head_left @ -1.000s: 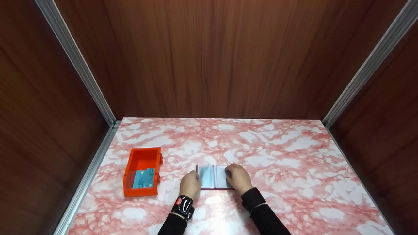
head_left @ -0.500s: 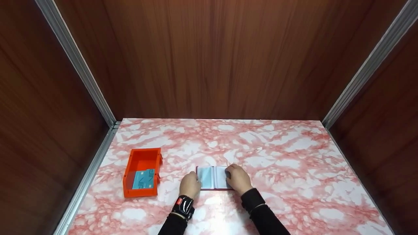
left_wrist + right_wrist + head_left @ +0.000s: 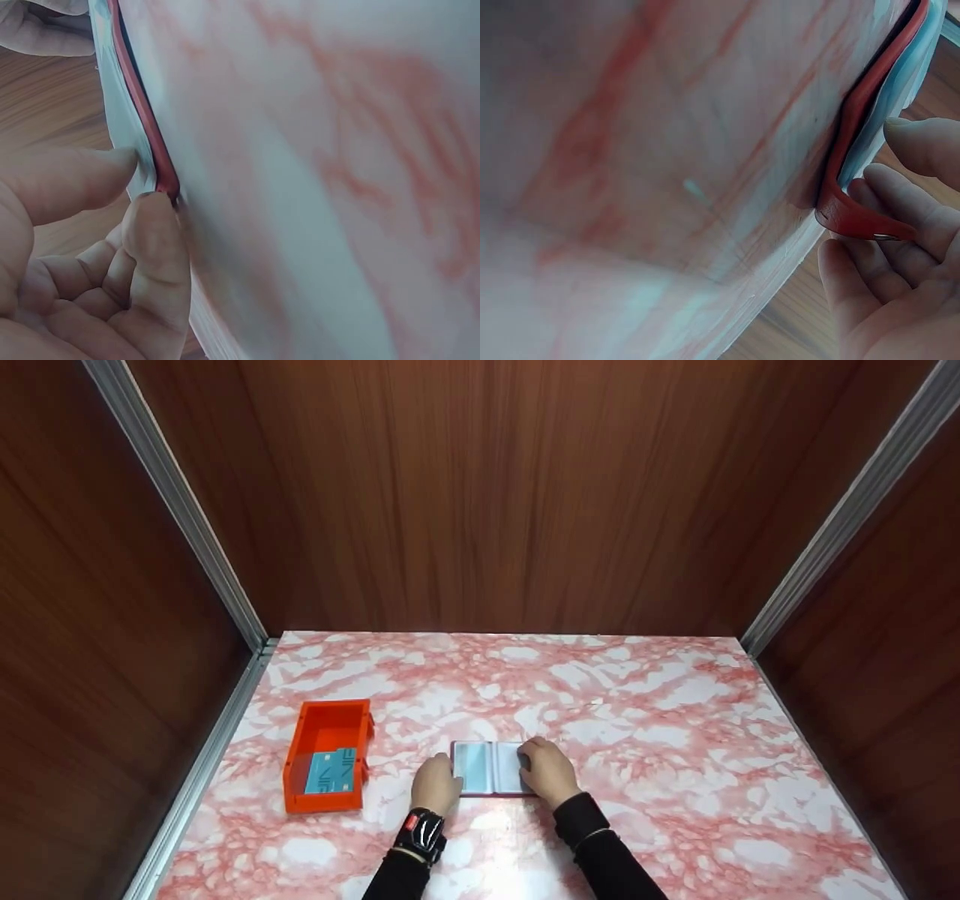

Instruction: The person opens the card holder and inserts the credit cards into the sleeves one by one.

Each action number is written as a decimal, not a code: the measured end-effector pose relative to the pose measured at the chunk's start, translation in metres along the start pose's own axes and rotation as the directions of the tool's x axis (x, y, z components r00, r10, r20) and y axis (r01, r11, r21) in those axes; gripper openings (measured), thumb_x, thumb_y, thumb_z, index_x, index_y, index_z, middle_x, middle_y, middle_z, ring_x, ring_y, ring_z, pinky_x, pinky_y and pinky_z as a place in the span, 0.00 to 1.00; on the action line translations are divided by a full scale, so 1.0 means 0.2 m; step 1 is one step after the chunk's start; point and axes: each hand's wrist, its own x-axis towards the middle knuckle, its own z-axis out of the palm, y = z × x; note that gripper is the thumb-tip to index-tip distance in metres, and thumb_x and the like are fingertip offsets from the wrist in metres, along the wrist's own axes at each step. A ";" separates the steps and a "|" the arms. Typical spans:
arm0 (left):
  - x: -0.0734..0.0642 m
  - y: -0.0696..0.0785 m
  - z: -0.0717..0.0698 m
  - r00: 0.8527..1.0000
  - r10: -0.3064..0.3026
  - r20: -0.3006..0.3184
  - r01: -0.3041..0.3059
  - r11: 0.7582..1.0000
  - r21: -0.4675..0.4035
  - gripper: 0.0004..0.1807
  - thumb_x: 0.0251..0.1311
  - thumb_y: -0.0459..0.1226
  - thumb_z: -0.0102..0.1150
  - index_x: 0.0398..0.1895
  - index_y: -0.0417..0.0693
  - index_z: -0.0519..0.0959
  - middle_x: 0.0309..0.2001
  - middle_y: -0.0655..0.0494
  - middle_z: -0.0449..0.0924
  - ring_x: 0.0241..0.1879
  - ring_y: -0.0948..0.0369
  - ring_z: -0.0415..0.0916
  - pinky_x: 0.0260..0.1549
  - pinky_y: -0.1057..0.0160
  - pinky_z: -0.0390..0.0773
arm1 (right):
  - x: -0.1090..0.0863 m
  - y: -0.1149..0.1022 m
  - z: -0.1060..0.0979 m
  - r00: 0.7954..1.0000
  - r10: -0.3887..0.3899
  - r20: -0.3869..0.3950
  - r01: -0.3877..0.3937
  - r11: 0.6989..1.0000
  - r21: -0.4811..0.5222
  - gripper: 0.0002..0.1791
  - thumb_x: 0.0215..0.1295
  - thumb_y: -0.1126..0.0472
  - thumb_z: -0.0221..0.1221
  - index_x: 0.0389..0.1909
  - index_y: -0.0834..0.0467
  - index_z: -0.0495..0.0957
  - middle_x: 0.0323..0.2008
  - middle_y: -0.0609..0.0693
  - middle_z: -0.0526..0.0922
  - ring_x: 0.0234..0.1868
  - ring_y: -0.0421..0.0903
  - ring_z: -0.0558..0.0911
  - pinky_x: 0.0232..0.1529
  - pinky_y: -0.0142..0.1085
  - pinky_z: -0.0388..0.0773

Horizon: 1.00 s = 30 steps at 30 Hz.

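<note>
A card holder (image 3: 472, 769) with clear plastic sleeves and a red cover lies spread open on the table before me. At its left edge my left hand (image 3: 435, 785) pinches the holder; the left wrist view has the thumb (image 3: 82, 176) over the sleeves and a fingertip against the red cover's corner (image 3: 161, 169). My right hand (image 3: 550, 772) grips the right edge. In the right wrist view a red strap (image 3: 862, 219) sticks out from the cover among the fingers, with the thumb (image 3: 930, 146) near the sleeves. The sleeve under the right hand is partly hidden.
An orange bin (image 3: 322, 804) stands to the left, holding several blue cards (image 3: 330, 772) marked VIP. Brown wood-grain panels (image 3: 480, 495) enclose the back and both sides of the red-and-white marbled table (image 3: 660, 720).
</note>
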 end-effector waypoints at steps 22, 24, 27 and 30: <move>0.16 0.10 -0.38 0.996 0.008 -0.094 -0.017 0.995 -0.099 0.07 0.57 0.34 0.66 0.34 0.39 0.82 0.26 0.53 0.80 0.27 0.56 0.77 0.31 0.53 0.78 | -0.01 0.00 0.01 0.997 -0.051 -0.056 0.051 0.999 -0.001 0.14 0.44 0.72 0.69 0.36 0.66 0.82 0.36 0.57 0.80 0.39 0.58 0.81 0.39 0.49 0.79; 0.19 0.08 -0.44 0.994 -0.003 -0.114 -0.008 0.996 -0.093 0.06 0.58 0.34 0.65 0.34 0.39 0.82 0.26 0.52 0.80 0.27 0.55 0.77 0.31 0.53 0.78 | -0.01 0.00 0.01 0.997 -0.054 -0.060 0.054 0.999 -0.001 0.14 0.44 0.71 0.69 0.36 0.66 0.82 0.36 0.57 0.80 0.38 0.58 0.81 0.39 0.49 0.79; 0.22 0.04 -0.52 0.989 -0.020 -0.148 0.007 0.996 -0.089 0.07 0.58 0.34 0.64 0.35 0.38 0.82 0.27 0.50 0.81 0.28 0.53 0.78 0.32 0.52 0.78 | 0.00 0.00 0.01 0.999 -0.037 -0.040 0.037 0.999 0.002 0.14 0.46 0.71 0.69 0.37 0.66 0.82 0.37 0.57 0.80 0.39 0.58 0.81 0.41 0.50 0.79; 0.25 0.00 -0.57 0.984 -0.038 -0.176 0.024 0.997 -0.080 0.08 0.58 0.34 0.63 0.36 0.37 0.82 0.28 0.48 0.82 0.29 0.51 0.79 0.33 0.51 0.78 | 0.00 0.00 0.00 1.000 -0.015 -0.019 0.015 1.000 0.000 0.13 0.47 0.71 0.69 0.37 0.65 0.82 0.38 0.57 0.80 0.40 0.58 0.81 0.42 0.49 0.79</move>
